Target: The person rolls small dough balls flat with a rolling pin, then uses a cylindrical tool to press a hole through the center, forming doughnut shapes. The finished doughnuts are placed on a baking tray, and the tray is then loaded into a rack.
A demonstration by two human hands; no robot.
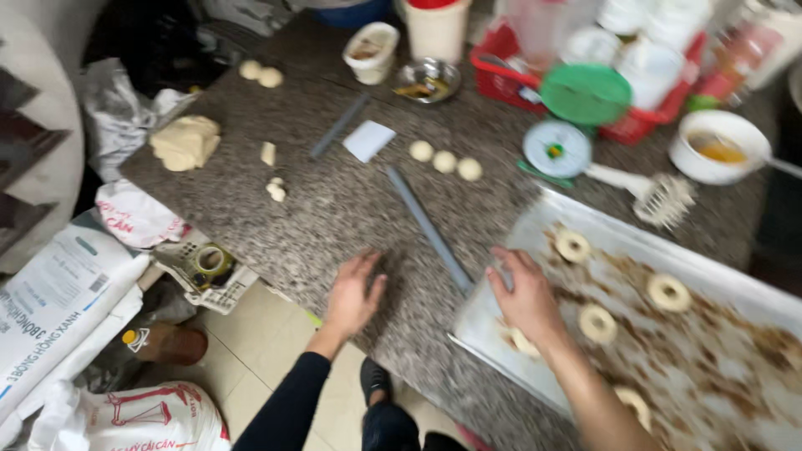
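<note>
My left hand (pixel 352 294) lies flat and open on the speckled granite counter (pixel 334 209) near its front edge, holding nothing. My right hand (pixel 525 294) rests with spread fingers on the near left corner of a metal baking tray (pixel 535 225), with a dough ring (pixel 525 342) just under its wrist. Several ring-shaped dough pieces (pixel 598 322) sit on the stained tray. A long grey strip (pixel 428 227) lies on the counter between my hands.
Three small dough balls (pixel 444 161), a white scraper (pixel 369 139), a big dough lump (pixel 185 142) and a second grey strip (pixel 339 125) lie farther back. A scale (pixel 558 148), red basket (pixel 510 79), bowls (pixel 428 79) and a pastry brush (pixel 660 194) stand behind the tray. Sacks (pixel 58 309) lean on the floor left.
</note>
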